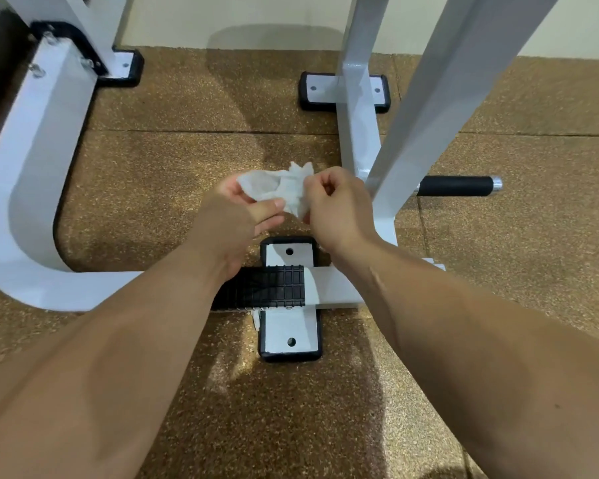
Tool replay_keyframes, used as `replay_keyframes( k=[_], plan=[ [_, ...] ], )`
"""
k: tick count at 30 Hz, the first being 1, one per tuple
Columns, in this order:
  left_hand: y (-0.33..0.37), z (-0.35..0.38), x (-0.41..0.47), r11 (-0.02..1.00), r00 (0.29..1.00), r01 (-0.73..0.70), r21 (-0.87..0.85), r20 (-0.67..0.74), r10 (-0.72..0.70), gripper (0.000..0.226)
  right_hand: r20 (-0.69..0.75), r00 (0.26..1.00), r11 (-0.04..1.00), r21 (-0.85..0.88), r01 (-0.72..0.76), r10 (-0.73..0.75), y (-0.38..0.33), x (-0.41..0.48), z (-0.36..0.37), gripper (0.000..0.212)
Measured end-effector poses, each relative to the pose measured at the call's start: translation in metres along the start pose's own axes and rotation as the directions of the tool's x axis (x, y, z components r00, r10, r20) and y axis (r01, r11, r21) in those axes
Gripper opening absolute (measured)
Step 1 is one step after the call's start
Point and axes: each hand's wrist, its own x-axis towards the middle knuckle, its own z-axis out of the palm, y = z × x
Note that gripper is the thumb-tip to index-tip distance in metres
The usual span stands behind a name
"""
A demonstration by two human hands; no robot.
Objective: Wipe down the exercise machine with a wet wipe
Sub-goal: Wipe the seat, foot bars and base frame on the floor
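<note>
As left hand (236,217), right hand (339,209) pinch wipe (275,188) (crumpled, white), ribbed tread (270,286) below.

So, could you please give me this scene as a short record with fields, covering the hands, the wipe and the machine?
left hand: pinches one side of the wet wipe
right hand: pinches the other side
wet wipe: white, crumpled, held up between both hands
exercise machine: white frame; black ribbed tread on the base bar below the hands; black handle to the right
floor: brown, speckled
wiping: not yet on the frame
</note>
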Motion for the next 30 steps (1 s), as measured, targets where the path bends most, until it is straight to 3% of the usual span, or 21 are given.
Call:
replay_keyframes(
  k=[3,7,11,14,16,17,19,21,23,25,28,30],
  plan=[
    [-0.006,-0.013,0.002,0.985,0.997,0.04,0.165,-0.067,-0.03,0.04,0.01,0.988,0.982,0.109,-0.153,0.152,-0.008,0.004,0.007,0.026],
    [-0.013,-0.022,0.003,0.939,0.998,0.063,0.339,-0.036,-0.053,0.034,0.043,0.986,0.98,0.111,-0.167,0.163,-0.01,0.005,0.01,0.023],
    [-0.004,-0.018,0.006,0.981,0.995,0.039,0.192,-0.094,-0.021,0.008,0.072,0.979,0.965,0.17,-0.202,0.192,-0.011,0.005,0.0,0.022],
    [0.002,-0.008,0.015,0.991,0.981,0.046,0.127,-0.192,-0.021,0.007,0.005,0.96,0.949,0.145,-0.279,0.281,-0.009,0.001,-0.001,0.017],
    [0.004,0.0,0.021,0.983,0.97,0.025,0.183,-0.241,0.02,0.013,-0.096,0.98,0.984,0.065,-0.167,0.173,-0.01,-0.011,0.0,0.009],
    [0.006,0.004,0.023,0.974,0.966,0.003,0.227,-0.253,0.056,0.014,-0.141,0.99,1.0,-0.008,-0.003,0.002,-0.012,-0.021,0.0,0.008],
    [0.007,0.008,0.027,0.957,0.964,-0.034,0.289,-0.243,0.107,0.015,-0.145,0.893,0.9,-0.169,0.402,-0.426,-0.016,-0.04,0.001,0.023],
    [0.008,0.009,0.03,0.956,0.97,-0.046,0.291,-0.217,0.113,0.019,0.014,0.756,0.709,-0.337,0.62,-0.655,-0.007,-0.042,0.006,0.043],
    [0.007,0.009,0.035,0.953,0.969,-0.063,0.296,-0.21,0.129,0.02,0.262,0.744,0.603,-0.452,0.657,-0.614,0.004,-0.032,0.008,0.059],
    [0.005,0.007,0.039,0.94,0.961,-0.075,0.332,-0.227,0.157,0.018,0.492,0.757,0.528,-0.543,0.653,-0.431,0.007,-0.02,0.007,0.072],
    [0.001,0.002,0.039,0.878,0.927,-0.084,0.47,-0.287,0.243,0.019,0.585,0.757,0.364,-0.664,0.653,-0.291,0.011,-0.003,0.003,0.084],
    [-0.001,-0.005,0.033,0.774,0.895,-0.119,0.622,-0.271,0.355,0.021,0.564,0.788,0.262,-0.745,0.614,-0.246,0.018,0.001,0.0,0.093]
  ],
)
